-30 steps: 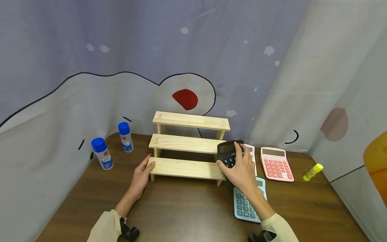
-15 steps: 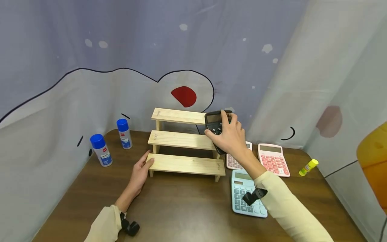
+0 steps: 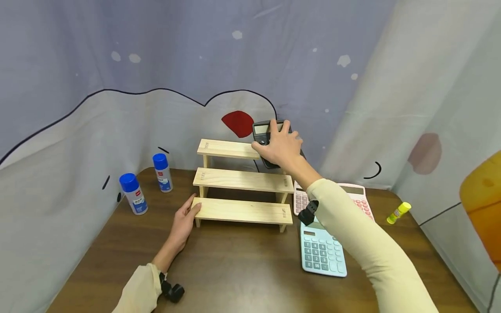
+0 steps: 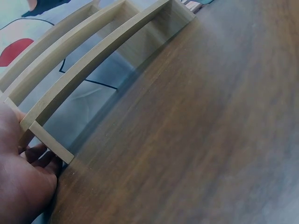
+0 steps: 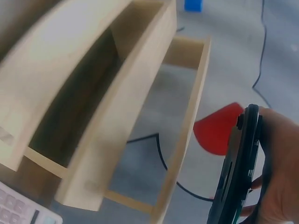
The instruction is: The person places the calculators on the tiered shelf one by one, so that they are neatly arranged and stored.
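A three-step wooden display rack (image 3: pixel 242 210) stands on the table. My left hand (image 3: pixel 182 226) holds the left end of its lowest step, thumb on top; in the left wrist view, my fingers curl around that end. A black calculator (image 3: pixel 261 129) is in my right hand (image 3: pixel 282 145), thumb on one side and fingers spread over the other. It is tilted, at the right end of the top step. In the right wrist view the calculator (image 5: pixel 236 168) appears edge-on beside the top board, with a gap between them.
A light blue calculator (image 3: pixel 322 254) lies right of the rack; a pink calculator (image 3: pixel 300 202) and another pink one (image 3: pixel 360 202) lie behind it, partly under my sleeve. A yellow glue stick (image 3: pixel 399 213) is far right. Two blue-capped bottles (image 3: pixel 135 198) stand left. A curtain hangs behind.
My right hand has carried the black calculator up and leftward from beside the lower steps to the top step's right end. My left hand has stayed on the rack.
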A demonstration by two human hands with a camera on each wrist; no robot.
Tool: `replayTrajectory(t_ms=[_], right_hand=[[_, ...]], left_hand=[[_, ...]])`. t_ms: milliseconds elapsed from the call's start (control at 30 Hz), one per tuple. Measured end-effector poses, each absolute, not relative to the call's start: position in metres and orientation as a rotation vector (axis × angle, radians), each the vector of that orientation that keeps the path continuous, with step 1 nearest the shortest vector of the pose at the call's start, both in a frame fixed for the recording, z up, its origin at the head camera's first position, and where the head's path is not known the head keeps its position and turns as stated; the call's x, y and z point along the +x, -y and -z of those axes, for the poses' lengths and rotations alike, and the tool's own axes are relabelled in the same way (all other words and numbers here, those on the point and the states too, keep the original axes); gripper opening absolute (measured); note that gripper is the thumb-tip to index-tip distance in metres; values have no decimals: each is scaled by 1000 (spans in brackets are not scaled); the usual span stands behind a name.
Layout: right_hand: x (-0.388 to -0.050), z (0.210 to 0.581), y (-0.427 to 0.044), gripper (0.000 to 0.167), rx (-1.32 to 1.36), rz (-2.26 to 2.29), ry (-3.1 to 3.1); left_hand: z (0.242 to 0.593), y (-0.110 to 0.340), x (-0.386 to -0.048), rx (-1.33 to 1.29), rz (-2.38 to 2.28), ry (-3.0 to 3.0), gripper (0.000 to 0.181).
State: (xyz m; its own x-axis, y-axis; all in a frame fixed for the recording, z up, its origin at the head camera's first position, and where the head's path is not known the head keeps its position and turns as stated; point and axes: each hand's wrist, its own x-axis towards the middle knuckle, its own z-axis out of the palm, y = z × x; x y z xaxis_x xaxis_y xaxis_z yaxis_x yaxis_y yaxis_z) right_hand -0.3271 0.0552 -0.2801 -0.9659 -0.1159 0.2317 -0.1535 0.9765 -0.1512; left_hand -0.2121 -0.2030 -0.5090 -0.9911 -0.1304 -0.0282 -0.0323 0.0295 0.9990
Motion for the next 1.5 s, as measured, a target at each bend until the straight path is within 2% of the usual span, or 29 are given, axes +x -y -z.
replayTrajectory(t_ms=[233, 433, 733, 1033, 1500], right_hand=[[-353, 272, -42, 97, 52, -154, 2961], [-362, 262, -24, 98, -74, -166, 3014], [-362, 240, 21, 96, -159, -215, 3059], [-359, 231, 47, 103, -213, -136, 3048], [-353, 239, 78, 99, -169, -147, 3075]], left_hand=[[513, 198, -214, 205, 2150, 2182, 64], [514, 199, -211, 198, 2145, 2183, 64], [510, 208, -207, 206, 2137, 2190, 65], [512, 199, -215, 187, 2161, 2175, 64], [508, 190, -215, 213, 2189, 2148, 65]])
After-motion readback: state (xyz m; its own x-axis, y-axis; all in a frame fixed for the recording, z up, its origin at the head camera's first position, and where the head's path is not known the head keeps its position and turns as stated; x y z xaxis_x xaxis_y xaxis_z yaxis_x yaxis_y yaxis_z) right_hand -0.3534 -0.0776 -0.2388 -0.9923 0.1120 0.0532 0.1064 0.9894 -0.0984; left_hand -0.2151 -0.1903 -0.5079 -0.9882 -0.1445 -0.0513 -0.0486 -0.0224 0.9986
